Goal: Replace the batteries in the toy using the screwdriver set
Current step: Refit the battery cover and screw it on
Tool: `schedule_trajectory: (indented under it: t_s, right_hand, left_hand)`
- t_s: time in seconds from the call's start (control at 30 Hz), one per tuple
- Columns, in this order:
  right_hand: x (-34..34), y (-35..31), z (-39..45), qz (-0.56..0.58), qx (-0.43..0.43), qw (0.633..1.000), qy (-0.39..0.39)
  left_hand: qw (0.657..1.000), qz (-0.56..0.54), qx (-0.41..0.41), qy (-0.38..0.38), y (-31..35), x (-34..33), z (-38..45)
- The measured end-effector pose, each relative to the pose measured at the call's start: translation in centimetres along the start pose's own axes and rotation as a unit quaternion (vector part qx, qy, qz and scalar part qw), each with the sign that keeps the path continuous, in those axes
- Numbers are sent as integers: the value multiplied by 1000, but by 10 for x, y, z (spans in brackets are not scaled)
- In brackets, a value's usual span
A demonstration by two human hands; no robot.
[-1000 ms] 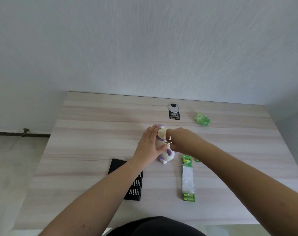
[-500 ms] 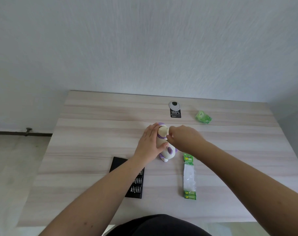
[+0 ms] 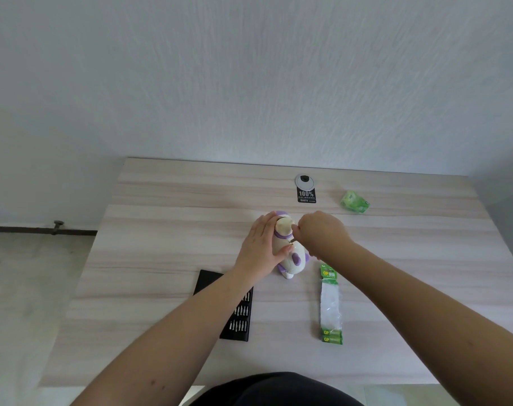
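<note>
A white and purple toy lies in the middle of the wooden table. My left hand clasps the toy's left side and holds it steady. My right hand is closed on a thin screwdriver whose tip meets the toy near its upper part; most of the tool is hidden by the fingers. A black screwdriver bit case lies open under my left forearm. A green battery pack, with clear plastic in its middle, lies to the right of the toy.
A crumpled green wrapper sits at the back right. A round cable grommet with a black label is at the back centre. The table's far edge meets a white wall; floor lies to the left.
The view has shifted slightly. My right hand has risen a little at the toy's top, while my left hand keeps its hold on the toy.
</note>
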State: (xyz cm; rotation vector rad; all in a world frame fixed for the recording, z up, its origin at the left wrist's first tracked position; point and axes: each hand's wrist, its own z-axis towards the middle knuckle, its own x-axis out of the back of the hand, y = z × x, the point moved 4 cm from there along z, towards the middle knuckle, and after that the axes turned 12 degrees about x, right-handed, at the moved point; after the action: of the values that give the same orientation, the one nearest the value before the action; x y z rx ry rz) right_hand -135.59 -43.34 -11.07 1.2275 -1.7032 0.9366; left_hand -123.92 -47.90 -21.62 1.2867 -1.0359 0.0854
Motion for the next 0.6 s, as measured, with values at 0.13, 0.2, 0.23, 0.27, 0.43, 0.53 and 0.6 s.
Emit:
schedule_trajectory:
  t_s: [0.13, 0.2, 0.23, 0.27, 0.43, 0.53, 0.6]
  right_hand:
    - [-5, 6, -8, 61, -7, 998, -18]
    - [-4, 7, -14, 77, 3, 997, -15]
    - [-3, 9, -17, 77, 3, 997, -11]
    - [-1, 11, -20, 74, 2, 997, -5]
    - [-4, 31, -40, 207, -24, 972, 106]
    - [-24, 42, -52, 357, -38, 923, 136]
    - [-40, 45, -57, 417, -50, 898, 129]
  left_hand:
    - [1000, 19, -14, -16, -2, 4, 2]
    - [999, 28, -12, -35, -3, 5, 4]
    - [999, 31, -12, -42, -4, 5, 5]
    - [998, 33, -11, -47, -4, 5, 6]
    - [995, 41, -24, -83, -8, 6, 10]
    - [992, 57, -39, -104, -12, 8, 14]
    - [989, 75, -49, -115, -12, 12, 17]
